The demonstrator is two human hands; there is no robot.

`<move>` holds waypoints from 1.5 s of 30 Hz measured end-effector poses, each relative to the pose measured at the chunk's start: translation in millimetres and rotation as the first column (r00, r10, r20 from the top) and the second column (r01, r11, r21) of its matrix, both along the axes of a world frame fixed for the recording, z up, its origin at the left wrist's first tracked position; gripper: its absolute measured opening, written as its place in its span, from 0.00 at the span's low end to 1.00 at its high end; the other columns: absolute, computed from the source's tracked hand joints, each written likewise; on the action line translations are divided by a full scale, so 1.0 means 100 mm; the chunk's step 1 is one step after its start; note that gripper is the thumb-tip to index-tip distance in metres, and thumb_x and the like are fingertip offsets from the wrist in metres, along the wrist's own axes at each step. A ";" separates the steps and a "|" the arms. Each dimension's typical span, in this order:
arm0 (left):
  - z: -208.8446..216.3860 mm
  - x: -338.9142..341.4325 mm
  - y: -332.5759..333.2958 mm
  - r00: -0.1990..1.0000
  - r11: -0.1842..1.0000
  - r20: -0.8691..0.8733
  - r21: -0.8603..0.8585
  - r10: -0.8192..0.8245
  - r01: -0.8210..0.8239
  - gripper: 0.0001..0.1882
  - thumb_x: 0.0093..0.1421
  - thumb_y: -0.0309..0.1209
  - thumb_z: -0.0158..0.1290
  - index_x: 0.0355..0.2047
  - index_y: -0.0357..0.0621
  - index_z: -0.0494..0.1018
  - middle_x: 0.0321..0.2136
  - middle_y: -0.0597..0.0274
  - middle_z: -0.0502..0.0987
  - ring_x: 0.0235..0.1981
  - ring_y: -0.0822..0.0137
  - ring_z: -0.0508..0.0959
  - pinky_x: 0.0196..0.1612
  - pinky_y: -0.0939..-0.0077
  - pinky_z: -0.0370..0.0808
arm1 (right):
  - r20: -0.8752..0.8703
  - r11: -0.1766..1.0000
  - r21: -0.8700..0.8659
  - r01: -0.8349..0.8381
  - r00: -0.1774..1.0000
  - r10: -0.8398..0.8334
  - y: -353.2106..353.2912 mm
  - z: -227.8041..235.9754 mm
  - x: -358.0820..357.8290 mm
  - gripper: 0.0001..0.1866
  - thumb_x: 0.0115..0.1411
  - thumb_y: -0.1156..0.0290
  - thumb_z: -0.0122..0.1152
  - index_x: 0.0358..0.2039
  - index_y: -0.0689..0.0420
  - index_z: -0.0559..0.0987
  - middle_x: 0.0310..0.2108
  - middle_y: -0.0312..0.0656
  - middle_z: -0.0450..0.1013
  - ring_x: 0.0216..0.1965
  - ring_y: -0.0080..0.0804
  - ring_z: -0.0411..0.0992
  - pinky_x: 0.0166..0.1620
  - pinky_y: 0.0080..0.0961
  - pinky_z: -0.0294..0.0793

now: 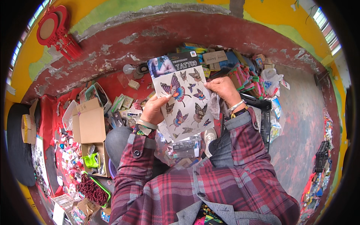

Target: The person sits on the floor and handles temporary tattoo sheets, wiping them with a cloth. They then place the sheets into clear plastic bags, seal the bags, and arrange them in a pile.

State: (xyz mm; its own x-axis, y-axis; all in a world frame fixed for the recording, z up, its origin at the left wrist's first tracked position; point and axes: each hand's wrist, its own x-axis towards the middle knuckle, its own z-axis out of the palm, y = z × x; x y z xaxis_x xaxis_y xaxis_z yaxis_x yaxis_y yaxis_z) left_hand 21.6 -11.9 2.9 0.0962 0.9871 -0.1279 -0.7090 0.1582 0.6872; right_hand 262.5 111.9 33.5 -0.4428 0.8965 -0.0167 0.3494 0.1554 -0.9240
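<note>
A temporary tattoo sheet (186,108), white with coloured butterflies and a dark printed header, is held up in front of me, tilted slightly. My left hand (153,109) pinches its left edge, thumb on the front. At the upper right edge my right hand (226,91) grips it, also with the thumb over the front. A greyish cloth-like piece (215,106) shows just below my right hand; whether that hand holds it too I cannot tell. The fingers behind the sheet are hidden.
An open cardboard box (90,125) stands at the left, near a green tray of dark red beads (92,191). Beyond the sheet, packaged goods and a cardboard piece (215,57) lie heaped by the wall. A black crate (264,122) is at my right.
</note>
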 end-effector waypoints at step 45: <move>-0.09 -0.12 0.06 0.937 0.965 0.253 0.045 0.241 -0.260 0.08 0.58 0.26 0.47 0.34 0.34 0.72 0.32 0.52 0.78 0.32 0.60 0.79 0.37 0.70 0.77 | -0.157 0.672 0.583 0.458 0.874 -0.460 0.20 -0.10 -0.03 0.13 0.59 0.70 0.50 0.44 0.56 0.75 0.35 0.50 0.75 0.35 0.44 0.75 0.36 0.28 0.73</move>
